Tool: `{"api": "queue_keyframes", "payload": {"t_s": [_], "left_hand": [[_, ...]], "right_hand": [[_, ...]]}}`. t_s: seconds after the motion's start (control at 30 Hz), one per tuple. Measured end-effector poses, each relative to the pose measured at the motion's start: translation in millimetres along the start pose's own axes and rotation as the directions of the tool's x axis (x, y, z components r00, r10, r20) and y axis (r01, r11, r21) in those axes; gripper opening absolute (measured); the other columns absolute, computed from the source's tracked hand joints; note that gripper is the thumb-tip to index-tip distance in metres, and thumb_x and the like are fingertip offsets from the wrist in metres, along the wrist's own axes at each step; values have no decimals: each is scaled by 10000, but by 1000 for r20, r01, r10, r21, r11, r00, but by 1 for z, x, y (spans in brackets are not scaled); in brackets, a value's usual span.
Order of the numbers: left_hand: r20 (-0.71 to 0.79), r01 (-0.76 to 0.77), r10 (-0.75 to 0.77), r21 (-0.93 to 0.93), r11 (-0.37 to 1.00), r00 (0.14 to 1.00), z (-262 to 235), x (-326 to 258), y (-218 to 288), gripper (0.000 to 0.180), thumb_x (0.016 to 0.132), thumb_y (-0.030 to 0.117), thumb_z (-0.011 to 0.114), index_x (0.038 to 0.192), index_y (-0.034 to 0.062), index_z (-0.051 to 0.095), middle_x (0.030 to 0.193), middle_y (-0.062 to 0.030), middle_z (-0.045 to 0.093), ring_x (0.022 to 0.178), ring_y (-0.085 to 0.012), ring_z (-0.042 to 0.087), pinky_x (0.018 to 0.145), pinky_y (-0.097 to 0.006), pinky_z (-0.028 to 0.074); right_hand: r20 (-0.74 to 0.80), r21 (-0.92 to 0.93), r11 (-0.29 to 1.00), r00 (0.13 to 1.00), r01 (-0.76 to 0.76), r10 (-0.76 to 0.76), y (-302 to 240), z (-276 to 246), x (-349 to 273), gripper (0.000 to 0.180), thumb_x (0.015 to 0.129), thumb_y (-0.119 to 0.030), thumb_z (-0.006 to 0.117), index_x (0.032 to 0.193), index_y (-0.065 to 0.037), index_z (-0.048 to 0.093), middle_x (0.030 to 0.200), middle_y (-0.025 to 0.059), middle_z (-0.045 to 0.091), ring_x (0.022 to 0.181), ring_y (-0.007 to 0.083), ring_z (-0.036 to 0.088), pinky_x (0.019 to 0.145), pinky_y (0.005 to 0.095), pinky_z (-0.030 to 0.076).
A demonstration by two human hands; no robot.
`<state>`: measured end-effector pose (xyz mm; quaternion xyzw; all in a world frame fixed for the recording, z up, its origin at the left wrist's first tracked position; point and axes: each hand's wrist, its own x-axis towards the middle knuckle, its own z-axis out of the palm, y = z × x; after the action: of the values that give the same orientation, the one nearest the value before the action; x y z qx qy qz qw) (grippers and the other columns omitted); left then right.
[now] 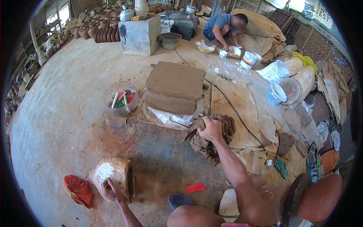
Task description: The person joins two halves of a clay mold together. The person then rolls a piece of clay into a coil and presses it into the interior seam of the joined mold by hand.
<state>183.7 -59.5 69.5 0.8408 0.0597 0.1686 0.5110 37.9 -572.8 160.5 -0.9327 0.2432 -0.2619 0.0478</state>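
Note:
Ahead and to the right, my right hand [211, 128] is closed on soft brown clay at the top of a ragged clay heap [225, 136]. My left hand [112, 190] rests against a rounded, hollow mould [107, 169] lying on its side. That mould has a white patch on top, and its dark opening faces right. The left fingers look bent and apart; the mould partly hides them. Just beyond the heap sits a big squared clay block [174, 81] on a sheet [162, 116].
A red cloth [78, 190] lies left of the mould, and a red flat piece [195, 187] near my knee. Left of the block stands a tool basin [113, 97]. A black cable [234, 109] crosses the floor. Another person [223, 28] crouches at the back among white-lined moulds and buckets.

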Motion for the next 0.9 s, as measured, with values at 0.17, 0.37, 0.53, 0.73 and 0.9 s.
{"api": "queue_keyframes", "payload": {"t_s": [0.17,0.37,0.53,0.73,0.9], "left_hand": [[41,53,-51,-36,998,998,-2,8,2,325,1044,291,668,981,-24,718,839,-66,675,768,-179,587,734,-343,483],[131,154,-154,14,988,979,-10,14,14,341,1041,309,684,929,-13,704,793,-17,637,732,-126,529,691,-321,442],[63,177,-172,-94,980,983,-2,23,2,342,1060,307,666,902,6,702,786,5,626,721,-96,518,675,-282,415],[81,321,-311,-176,931,947,25,10,73,339,1065,329,653,1078,-2,724,1025,-68,734,919,-145,633,833,-315,518],[240,102,-53,-198,975,969,39,-15,70,257,1100,252,592,1064,38,731,1012,-46,732,949,-132,631,864,-309,490]], "right_hand": [[-18,583,796,977,-163,213,24,-5,0,354,722,-161,793,1034,-3,741,915,154,789,849,286,772,793,388,607],[-315,767,636,813,-86,489,24,-29,-20,253,753,-9,716,1002,29,700,890,46,740,834,125,695,785,301,559],[-482,740,671,654,-52,583,12,-81,-8,271,779,12,719,1045,45,682,940,43,736,856,120,690,798,291,556],[-697,526,850,567,-13,440,15,-132,20,346,817,23,706,1159,62,672,1043,72,732,927,162,711,844,324,571],[-439,570,786,719,-240,539,60,-54,-25,299,802,-17,742,1094,31,693,990,129,761,899,208,742,794,353,578]]}}
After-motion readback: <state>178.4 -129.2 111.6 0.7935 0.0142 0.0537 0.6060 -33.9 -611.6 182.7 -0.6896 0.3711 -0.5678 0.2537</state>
